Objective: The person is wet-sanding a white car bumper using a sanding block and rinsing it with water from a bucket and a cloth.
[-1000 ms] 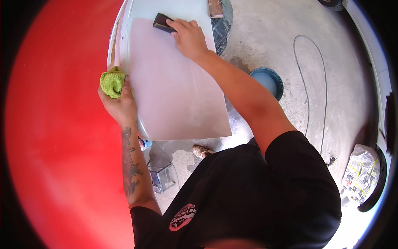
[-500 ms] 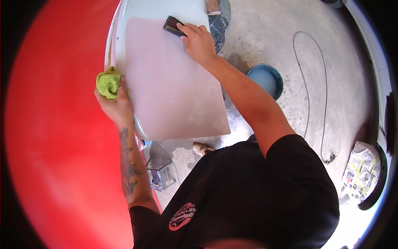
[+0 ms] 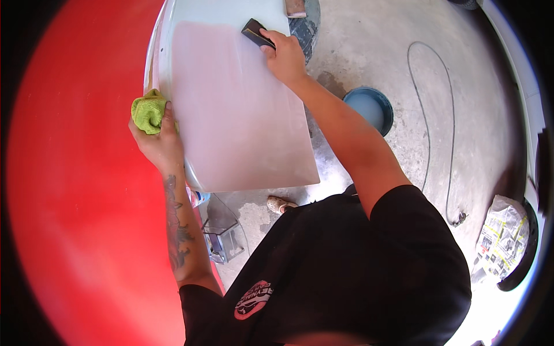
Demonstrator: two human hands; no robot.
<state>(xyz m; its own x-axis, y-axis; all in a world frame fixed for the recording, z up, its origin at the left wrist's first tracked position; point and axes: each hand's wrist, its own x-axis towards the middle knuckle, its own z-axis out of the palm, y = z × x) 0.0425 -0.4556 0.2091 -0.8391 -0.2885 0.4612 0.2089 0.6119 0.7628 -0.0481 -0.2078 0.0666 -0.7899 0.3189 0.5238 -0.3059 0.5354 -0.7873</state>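
A pale panel [image 3: 242,115] with a pinkish-grey, wet-looking surface stretches out in front of me. Near its far right part, my right hand [image 3: 287,59] grips a dark sanding block [image 3: 258,33] that lies against the surface. Its fingers wrap over one end of the block, so part of it is covered. At the panel's left edge my left hand [image 3: 158,138] holds a crumpled lime-green cloth [image 3: 149,111], with the thumb along the edge. The cloth bulges up out of the fingers.
A bucket of cloudy water [image 3: 369,111] stands on the concrete floor to the right. Beyond it a thin cable [image 3: 453,127] loops across the floor. A large red surface [image 3: 75,173] fills the left side. Below the panel is a small clear-sided box [image 3: 224,241].
My right hand has slid the sanding block to the right across the panel. My left hand stays at the edge with the cloth, with only a slight shift in view.
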